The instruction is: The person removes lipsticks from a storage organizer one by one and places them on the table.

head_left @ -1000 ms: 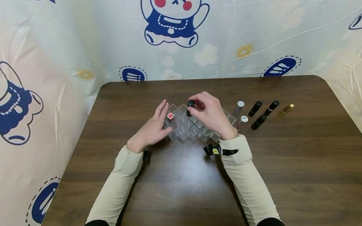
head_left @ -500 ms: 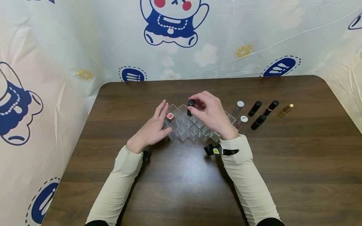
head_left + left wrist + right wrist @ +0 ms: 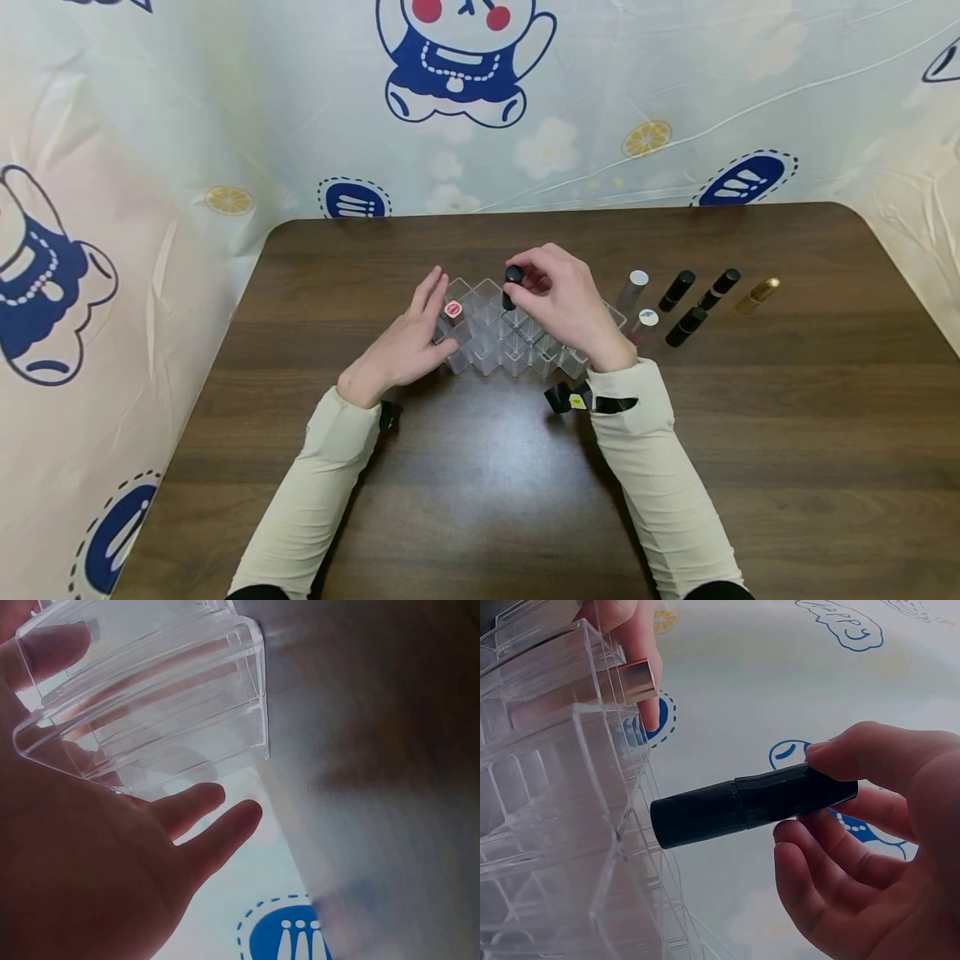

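Observation:
My right hand (image 3: 562,300) pinches a black lipstick tube (image 3: 754,801) between thumb and fingers. In the right wrist view its lower end stands just over the top of a clear acrylic organizer (image 3: 483,354) with diamond-shaped compartments. My left hand (image 3: 401,346) rests against the organizer's left end, its fingers straight and thumb spread along the front. Beside those fingers, another lipstick with a red label on its top (image 3: 453,310) stands upright in a left-end compartment. The left wrist view has the organizer's clear wall (image 3: 180,705) between thumb and fingers.
To the right of the organizer, two tubes with white tops (image 3: 637,279) stand upright. Farther right are several black tubes (image 3: 677,290) and a gold tube (image 3: 759,295). All are on the brown wooden table (image 3: 480,500), with a printed cloth (image 3: 262,108) hanging behind it.
My right hand has shifted slightly to the right with the black lipstick tube, still above the organizer. The left hand has stayed in place.

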{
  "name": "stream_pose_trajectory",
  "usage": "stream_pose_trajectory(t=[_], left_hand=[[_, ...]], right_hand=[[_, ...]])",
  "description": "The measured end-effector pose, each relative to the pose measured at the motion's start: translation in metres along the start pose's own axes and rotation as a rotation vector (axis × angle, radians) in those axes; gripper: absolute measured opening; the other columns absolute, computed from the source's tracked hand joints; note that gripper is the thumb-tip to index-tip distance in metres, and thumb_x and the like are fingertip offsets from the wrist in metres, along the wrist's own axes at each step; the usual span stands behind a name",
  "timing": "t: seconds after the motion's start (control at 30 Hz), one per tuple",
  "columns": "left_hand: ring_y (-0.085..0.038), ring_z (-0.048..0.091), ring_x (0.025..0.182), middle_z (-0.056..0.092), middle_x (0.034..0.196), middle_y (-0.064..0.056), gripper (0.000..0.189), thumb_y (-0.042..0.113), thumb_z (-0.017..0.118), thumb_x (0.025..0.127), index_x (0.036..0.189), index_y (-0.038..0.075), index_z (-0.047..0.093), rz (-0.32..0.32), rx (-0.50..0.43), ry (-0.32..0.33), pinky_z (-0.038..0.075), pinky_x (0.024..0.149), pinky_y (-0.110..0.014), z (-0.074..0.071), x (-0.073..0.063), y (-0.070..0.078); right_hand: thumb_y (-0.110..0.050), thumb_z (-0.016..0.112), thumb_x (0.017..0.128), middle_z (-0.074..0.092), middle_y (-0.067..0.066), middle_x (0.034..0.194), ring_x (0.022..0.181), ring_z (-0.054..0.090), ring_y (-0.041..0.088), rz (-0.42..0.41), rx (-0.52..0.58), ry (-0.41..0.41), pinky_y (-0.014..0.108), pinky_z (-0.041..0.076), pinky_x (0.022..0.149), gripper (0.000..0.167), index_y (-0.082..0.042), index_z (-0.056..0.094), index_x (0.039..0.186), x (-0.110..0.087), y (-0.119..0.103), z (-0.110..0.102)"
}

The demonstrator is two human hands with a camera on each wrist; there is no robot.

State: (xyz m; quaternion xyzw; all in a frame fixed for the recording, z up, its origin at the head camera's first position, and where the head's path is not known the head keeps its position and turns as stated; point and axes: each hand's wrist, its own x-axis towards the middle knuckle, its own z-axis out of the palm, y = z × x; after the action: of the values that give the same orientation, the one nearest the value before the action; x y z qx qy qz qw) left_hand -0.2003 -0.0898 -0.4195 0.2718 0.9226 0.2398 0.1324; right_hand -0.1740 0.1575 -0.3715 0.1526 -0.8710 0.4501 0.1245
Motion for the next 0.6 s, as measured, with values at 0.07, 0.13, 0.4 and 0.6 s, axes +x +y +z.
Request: stream_pose_trajectory(t=[0.07,0.13,0.4,0.6], left_hand=[[-0.029,0.033,0.141,-0.017,0.162,0.001,0.088,0.030,0.051,0.090,0.156,0.009,-0.002,-0.001,-0.001,-0.003,0.038,0.109,-0.045,0.0003,0.0001,0.0006],[-0.029,0.032,0.142,-0.017,0.162,0.002,0.088,0.030,0.051,0.090,0.156,0.010,-0.003,-0.002,-0.003,-0.006,0.038,0.109,-0.045,0.0006,0.0005,0.0012],[-0.028,0.033,0.142,-0.018,0.162,0.003,0.087,0.030,0.052,0.091,0.156,0.011,-0.003,-0.010,0.003,-0.013,0.037,0.110,-0.044,0.0012,0.0020,0.0001],[-0.028,0.031,0.143,-0.017,0.162,0.002,0.088,0.029,0.052,0.090,0.156,0.010,-0.003,-0.010,0.001,-0.005,0.035,0.112,-0.044,0.0007,0.0007,-0.0022]], right_hand=[[-0.011,0.070,0.085,0.062,0.006,0.092,0.079,0.061,0.015,0.001,-0.001,-0.002,0.029,0.054,0.074,0.019,-0.007,0.070,0.103,-0.0007,0.0004,-0.0003],[-0.011,0.070,0.085,0.062,0.006,0.092,0.079,0.061,0.015,0.002,0.001,-0.003,0.030,0.054,0.075,0.019,-0.007,0.070,0.103,-0.0016,0.0006,-0.0007],[-0.011,0.070,0.086,0.062,0.007,0.094,0.079,0.061,0.016,-0.004,-0.002,0.003,0.031,0.055,0.075,0.018,-0.006,0.070,0.104,-0.0047,0.0003,-0.0026],[-0.011,0.070,0.086,0.062,0.006,0.095,0.079,0.061,0.015,-0.011,0.001,0.001,0.031,0.055,0.074,0.018,-0.006,0.070,0.103,-0.0057,0.0001,-0.0038]])
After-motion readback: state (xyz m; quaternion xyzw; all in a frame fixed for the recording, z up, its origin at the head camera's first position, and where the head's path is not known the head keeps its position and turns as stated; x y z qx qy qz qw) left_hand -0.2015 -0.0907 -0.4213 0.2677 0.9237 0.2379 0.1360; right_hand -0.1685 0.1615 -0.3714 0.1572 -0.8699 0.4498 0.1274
